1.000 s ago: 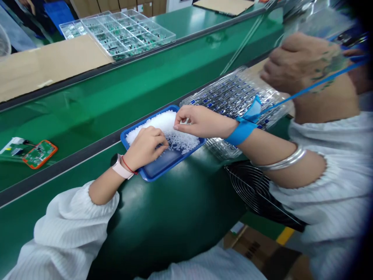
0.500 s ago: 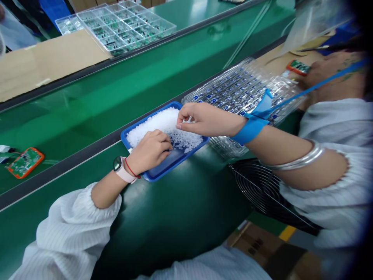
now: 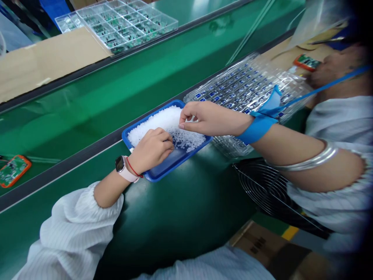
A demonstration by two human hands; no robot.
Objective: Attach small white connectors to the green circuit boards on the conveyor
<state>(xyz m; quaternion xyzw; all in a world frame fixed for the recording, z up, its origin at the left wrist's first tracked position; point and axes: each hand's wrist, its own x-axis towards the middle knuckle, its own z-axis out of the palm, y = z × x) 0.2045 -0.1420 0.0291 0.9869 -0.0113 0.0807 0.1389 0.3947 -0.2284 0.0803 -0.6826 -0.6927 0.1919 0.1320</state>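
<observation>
A shallow blue tray (image 3: 163, 171) holds a heap of tiny white bead-like plastic pieces (image 3: 163, 118), with bare tray floor at its near side. My left hand (image 3: 154, 147) rests over the tray's near left part, fingers curled together at the edge of the heap; what they hold, if anything, is hidden. Above the tray's right side, my right hand (image 3: 201, 116) is closed in a pinch, thumb against forefinger. Something small and whitish shows by its curled fingers, too small to name. A blue wrist strap (image 3: 258, 126) is around my right wrist.
Clear plastic trays (image 3: 233, 89) with blue-marked parts lie right of the tray. A green belt (image 3: 116, 97) runs behind, carrying an orange-framed circuit board (image 3: 14, 171). A divided box (image 3: 125, 25) of boards stands beyond. A black fan grille (image 3: 262, 186) and a co-worker's hand (image 3: 335, 66) are at right.
The orange-framed board on the belt has moved left, toward the picture's edge. Both my hands keep nearly the same places and poses over the tray; the view has shifted slightly.
</observation>
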